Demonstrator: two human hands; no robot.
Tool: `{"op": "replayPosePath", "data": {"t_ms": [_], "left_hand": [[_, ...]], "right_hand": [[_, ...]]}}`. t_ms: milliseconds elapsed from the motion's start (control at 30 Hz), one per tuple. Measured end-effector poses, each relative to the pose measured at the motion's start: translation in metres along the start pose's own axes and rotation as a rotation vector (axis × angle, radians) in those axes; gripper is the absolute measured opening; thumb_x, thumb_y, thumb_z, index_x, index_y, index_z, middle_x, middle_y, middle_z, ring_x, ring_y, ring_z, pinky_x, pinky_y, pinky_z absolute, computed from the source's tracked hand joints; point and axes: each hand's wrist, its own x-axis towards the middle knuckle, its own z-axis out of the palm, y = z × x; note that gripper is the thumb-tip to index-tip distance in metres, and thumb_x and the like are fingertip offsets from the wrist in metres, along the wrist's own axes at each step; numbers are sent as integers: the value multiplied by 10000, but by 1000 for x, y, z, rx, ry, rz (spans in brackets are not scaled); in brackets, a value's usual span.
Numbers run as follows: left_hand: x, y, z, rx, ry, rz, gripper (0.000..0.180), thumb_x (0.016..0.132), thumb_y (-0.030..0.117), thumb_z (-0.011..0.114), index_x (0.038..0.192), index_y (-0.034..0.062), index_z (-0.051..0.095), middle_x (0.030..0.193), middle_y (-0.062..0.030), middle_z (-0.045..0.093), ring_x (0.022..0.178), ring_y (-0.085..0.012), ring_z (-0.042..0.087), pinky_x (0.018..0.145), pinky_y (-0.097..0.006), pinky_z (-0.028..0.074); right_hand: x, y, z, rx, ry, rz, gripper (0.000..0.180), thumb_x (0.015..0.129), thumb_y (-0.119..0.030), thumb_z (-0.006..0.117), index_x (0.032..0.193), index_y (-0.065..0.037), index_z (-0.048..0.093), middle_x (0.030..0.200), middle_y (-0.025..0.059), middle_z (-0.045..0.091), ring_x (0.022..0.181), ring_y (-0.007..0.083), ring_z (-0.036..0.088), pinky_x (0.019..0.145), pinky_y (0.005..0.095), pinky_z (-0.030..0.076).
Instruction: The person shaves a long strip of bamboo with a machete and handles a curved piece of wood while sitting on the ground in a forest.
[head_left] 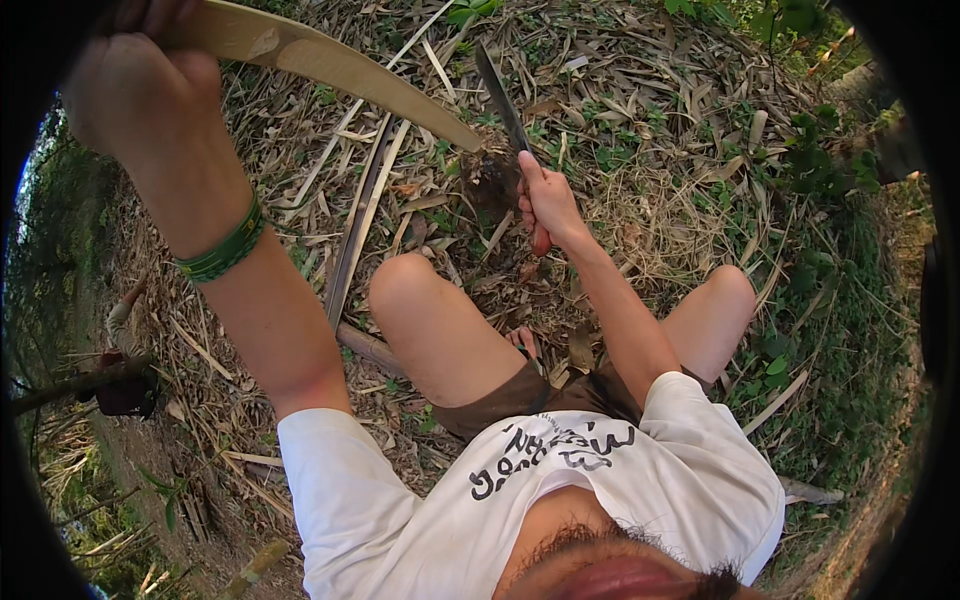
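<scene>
At the upper left, my left hand (pixel 150 90) is closed around one end of a long pale split-bamboo strip (pixel 330 62). The strip curves to the right, and its tapered tip appears just over a dark, rough stump (pixel 490 182); whether they touch I cannot tell. My right hand (pixel 545 200) grips the reddish handle of a large knife (pixel 503 98). The knife's dark blade points up and away to the left, beyond the stump and right of the strip's tip, apart from it. Part of my left hand's fingers lies in shadow near the picture's rim.
Several long strips (pixel 362 215) lie on the leaf-littered ground left of my knees. A thick stick (pixel 370 348) rests beside my left leg. Green undergrowth (pixel 815 155) and a trunk (pixel 880 155) stand at the right. A dark bag-like object (pixel 125 390) is far left.
</scene>
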Motion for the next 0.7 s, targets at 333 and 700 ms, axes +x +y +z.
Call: {"op": "replayPosePath", "data": {"t_ms": [333,700], "left_hand": [[-71,1,9,-350,-160,-292,614,1015,611,391,905,30,554,684,-69,417,616,-195,421,624,-365,445],[-85,-28,-18,-376,-18,-326,680,910,765,381,738,111,463,612,4,343,567,-149,363,553,-313,364]], "right_hand": [[-42,-2,-25,-8,53,-58,537,1025,-547,503,777,-71,505,567,-5,482,423,102,437,420,279,380],[-66,66,-39,-16,114,107,576,1005,-566,528,752,-49,515,543,11,493,427,120,479,413,300,397]]}}
